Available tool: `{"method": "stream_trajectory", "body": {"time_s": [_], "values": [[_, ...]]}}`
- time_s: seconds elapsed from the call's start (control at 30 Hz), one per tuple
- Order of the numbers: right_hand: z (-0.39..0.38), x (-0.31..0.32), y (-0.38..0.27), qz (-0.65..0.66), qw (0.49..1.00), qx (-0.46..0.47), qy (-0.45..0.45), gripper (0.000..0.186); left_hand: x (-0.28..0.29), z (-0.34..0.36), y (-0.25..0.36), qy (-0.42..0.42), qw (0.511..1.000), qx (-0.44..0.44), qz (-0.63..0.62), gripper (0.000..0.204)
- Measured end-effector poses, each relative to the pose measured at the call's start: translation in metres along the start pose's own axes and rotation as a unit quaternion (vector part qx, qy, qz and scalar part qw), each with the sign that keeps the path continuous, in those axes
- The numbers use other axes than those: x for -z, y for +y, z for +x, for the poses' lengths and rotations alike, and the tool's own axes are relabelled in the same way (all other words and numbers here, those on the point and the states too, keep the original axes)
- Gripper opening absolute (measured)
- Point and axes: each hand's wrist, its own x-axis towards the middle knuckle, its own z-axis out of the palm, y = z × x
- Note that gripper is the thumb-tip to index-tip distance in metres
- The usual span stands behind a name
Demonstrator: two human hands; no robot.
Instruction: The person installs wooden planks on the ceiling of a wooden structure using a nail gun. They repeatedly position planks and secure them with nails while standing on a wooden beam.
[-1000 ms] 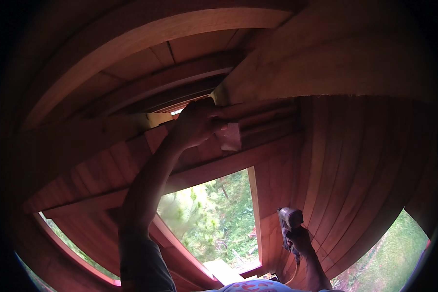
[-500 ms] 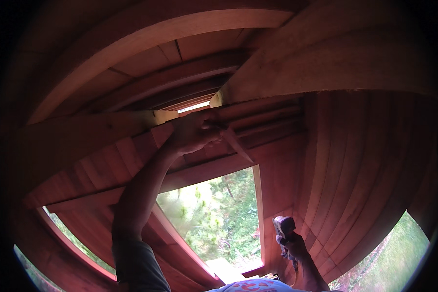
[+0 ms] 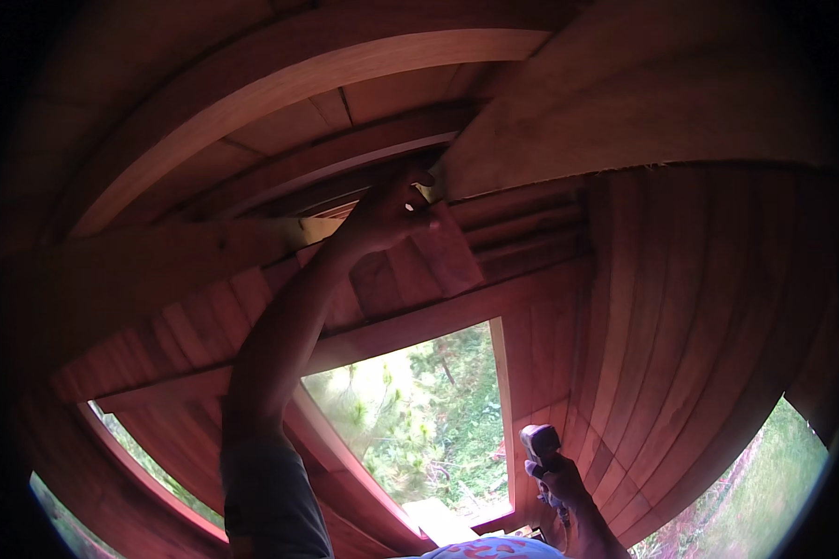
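Note:
My left hand (image 3: 393,212) reaches up to the top of the wall, fingers curled at the upper edge of a short wooden board (image 3: 449,250). Flat against the wall above the window, the board sits at the end of a row of similar short boards (image 3: 378,284). Low on the right, my right hand (image 3: 561,477) is closed around a power tool that looks like a nail gun (image 3: 540,440), its blocky head pointing up. A hose or cord seems to hang below the grip.
A window opening (image 3: 429,419) shows greenery outside. Heavy beams (image 3: 625,121) and a curved rafter (image 3: 326,65) cross overhead. Plank walls (image 3: 662,335) rise on the right, with another opening (image 3: 746,484) at the lower right. Bare framing (image 3: 531,219) lies right of the short board.
The short board has swung from nearly edge-on to flat against the wall. My left hand has moved up and slightly right. My right hand still holds the tool low.

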Motion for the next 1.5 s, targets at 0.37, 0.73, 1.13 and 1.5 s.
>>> {"method": "stream_trajectory", "body": {"time_s": [0.37, 0.73, 1.13, 1.5], "values": [[-0.01, -0.002, 0.0, -0.016, 1.0, -0.017, 0.002, 0.028, -0.003, 0.017, -0.025, -0.02, 1.0, -0.002, -0.021, 0.031], [0.001, -0.002, 0.018, -0.017, 0.999, -0.027, -0.009, 0.03, -0.021, -0.008, 0.005, 0.078, 0.997, -0.02, -0.018, 0.026], [0.004, -0.015, 0.024, -0.031, 0.998, 0.005, -0.047, 0.035, -0.031, 0.002, -0.01, 0.085, 0.995, -0.017, 0.054, 0.029], [0.002, -0.015, 0.027, -0.006, 0.997, -0.008, -0.075, 0.035, -0.017, 0.017, -0.013, 0.002, 0.998, 0.058, 0.026, 0.034]]}}
